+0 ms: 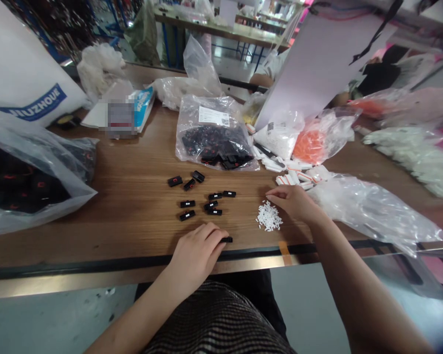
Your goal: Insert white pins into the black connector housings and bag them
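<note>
Near the table's front edge, my left hand point(199, 248) is closed on a small black connector housing point(227, 240), whose right end sticks out past the fingertips. My right hand point(293, 199) hovers at the far side of a pile of tiny white plastic pieces point(269, 216), thumb and fingertips pinched together. Whatever sits in that pinch is too small to make out. Several black housings with white marks point(187, 203) lie between the hands and beyond them. Slightly farther off are 3 black housings point(175, 181), with red showing on some.
A clear bag of black parts point(216, 135) stands at the back middle; another open bag point(40, 182) fills the left. White and orange pieces point(293, 178), a bag of white bits point(280, 135), an orange-filled bag point(313, 142) and crumpled plastic point(369, 206) crowd the right.
</note>
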Tool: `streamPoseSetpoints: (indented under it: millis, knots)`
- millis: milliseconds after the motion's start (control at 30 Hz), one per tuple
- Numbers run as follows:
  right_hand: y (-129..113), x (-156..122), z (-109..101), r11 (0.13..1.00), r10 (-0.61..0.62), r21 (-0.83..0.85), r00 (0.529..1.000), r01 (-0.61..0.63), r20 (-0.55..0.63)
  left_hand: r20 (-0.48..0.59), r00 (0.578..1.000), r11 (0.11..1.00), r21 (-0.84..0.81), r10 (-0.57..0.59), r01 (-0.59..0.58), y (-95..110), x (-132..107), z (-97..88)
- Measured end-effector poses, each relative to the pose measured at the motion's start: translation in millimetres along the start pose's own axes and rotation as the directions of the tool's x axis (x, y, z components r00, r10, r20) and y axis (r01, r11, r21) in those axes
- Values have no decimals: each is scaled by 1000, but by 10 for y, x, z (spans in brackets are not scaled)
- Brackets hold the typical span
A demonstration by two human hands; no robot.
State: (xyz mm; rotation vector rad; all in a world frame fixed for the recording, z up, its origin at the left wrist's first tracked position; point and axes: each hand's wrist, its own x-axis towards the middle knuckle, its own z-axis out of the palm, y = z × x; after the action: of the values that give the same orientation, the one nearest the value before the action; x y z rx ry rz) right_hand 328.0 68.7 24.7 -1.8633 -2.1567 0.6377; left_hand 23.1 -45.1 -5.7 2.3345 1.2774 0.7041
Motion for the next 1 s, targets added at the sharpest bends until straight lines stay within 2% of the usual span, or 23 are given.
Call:
streamPoseSetpoints:
  millis: [233, 433, 533, 1000]
  knots:
    - [-101, 150, -12, 985, 52, -164, 997, -60, -50, -10, 1000, 1000, -25, -3, 3, -13, -17, 11]
    - [5, 199, -121, 991, 55, -122, 998, -49, 43, 3, 1000, 999, -33, -23, 23, -24, -26, 27]
    - [13, 171, -141, 993, 55, -107, 998, -51, 42, 1, 1000, 999, -29, -23, 23, -22, -24, 29]
    - [-134, -12, 96, 990, 112, -75, 989, -119, -96, -8, 1000, 997, -78, -21, 20, -36, -24, 32]
